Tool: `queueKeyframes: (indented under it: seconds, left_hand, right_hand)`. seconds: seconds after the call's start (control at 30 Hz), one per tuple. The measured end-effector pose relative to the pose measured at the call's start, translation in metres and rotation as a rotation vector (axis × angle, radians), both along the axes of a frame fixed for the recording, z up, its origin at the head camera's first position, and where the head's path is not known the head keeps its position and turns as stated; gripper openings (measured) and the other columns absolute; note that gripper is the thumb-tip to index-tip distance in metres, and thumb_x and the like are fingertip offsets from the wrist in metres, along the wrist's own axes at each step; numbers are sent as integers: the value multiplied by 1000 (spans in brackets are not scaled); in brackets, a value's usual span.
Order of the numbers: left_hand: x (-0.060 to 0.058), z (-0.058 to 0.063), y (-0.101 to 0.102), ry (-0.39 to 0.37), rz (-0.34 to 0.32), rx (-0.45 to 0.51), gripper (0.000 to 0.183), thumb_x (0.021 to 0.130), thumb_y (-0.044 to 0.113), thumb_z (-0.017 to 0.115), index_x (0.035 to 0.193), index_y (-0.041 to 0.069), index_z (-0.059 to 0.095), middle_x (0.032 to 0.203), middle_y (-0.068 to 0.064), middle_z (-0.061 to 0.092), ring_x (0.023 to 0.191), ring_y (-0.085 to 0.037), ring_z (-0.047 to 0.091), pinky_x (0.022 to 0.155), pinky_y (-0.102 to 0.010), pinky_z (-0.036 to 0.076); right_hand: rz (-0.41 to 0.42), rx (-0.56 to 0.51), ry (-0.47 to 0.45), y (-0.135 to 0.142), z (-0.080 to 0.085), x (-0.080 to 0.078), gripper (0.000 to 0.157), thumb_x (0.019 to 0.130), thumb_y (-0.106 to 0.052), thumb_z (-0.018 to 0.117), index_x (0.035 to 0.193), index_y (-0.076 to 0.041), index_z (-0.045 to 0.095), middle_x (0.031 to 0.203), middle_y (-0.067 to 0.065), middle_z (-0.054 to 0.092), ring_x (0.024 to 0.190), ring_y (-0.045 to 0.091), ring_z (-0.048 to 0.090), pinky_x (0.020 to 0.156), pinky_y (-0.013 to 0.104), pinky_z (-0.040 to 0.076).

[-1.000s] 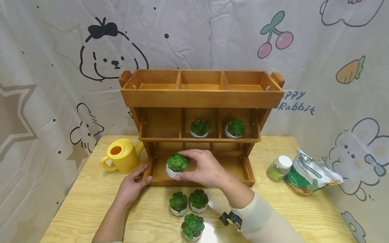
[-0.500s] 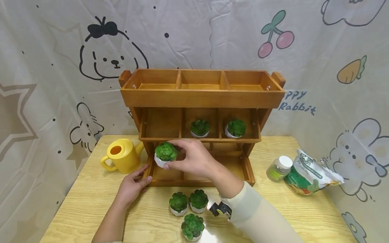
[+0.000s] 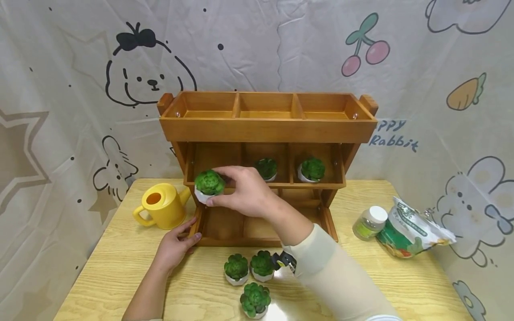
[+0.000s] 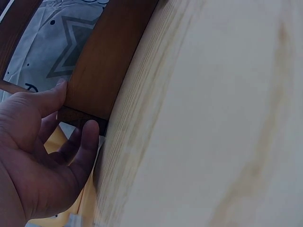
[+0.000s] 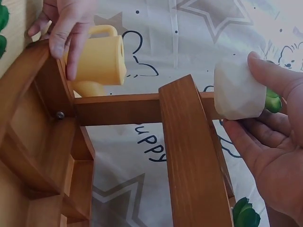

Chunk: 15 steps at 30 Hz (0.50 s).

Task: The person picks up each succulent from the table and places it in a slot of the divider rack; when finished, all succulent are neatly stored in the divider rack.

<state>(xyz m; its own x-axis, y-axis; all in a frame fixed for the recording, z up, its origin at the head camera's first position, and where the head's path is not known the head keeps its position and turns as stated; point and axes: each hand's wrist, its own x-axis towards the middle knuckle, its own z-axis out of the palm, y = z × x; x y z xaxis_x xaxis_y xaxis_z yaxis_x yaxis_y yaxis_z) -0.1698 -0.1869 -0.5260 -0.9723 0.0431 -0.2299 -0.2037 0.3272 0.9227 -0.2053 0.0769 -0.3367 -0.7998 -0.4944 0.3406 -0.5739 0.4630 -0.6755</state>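
My right hand (image 3: 250, 194) pinches a potted succulent (image 3: 209, 183), green in a white faceted pot (image 5: 239, 90), in front of the left compartment of the middle tier. The three-tier wooden shelf (image 3: 267, 130) stands at the table's back. My left hand (image 3: 176, 247) grips the front left corner of its bottom tier, thumb and fingers on either side of the wood (image 4: 102, 66). In the middle tier, one succulent (image 3: 266, 168) sits in the centre compartment, partly behind my right hand, and another succulent (image 3: 312, 169) in the right one.
Three potted succulents, a left one (image 3: 236, 267), a right one (image 3: 262, 263) and a front one (image 3: 255, 298), stand on the table before the shelf. A yellow watering can (image 3: 162, 207) is left of it; a white-lidded jar (image 3: 368, 223) and a printed bag (image 3: 413, 229) lie to the right.
My right hand has carried the succulent up and to the left, from over the bottom tier to the middle tier's left front. My left hand keeps its grip on the shelf corner.
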Motion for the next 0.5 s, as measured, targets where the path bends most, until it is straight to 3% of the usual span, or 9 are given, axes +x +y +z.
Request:
queueKeyframes:
  seconds: [0.27, 0.5]
  left_hand:
    - [-1, -1, -1, 3, 3, 15, 65, 96, 29, 77, 155, 18, 52, 151, -24, 44, 114, -29, 61, 80, -34, 63]
    - [0, -1, -1, -1, 1, 27, 63, 98, 27, 76, 155, 20, 51, 154, -25, 42, 118, -32, 59, 81, -34, 63]
  right_hand:
    - [-13, -26, -28, -5, 9, -12, 63, 81, -29, 92, 134, -9, 67, 117, 0, 72, 93, 7, 72, 80, 21, 59]
    - [-50, 4, -49, -10, 14, -23, 66, 83, -33, 90, 138, -8, 64, 120, 2, 72, 95, 9, 71, 78, 20, 58]
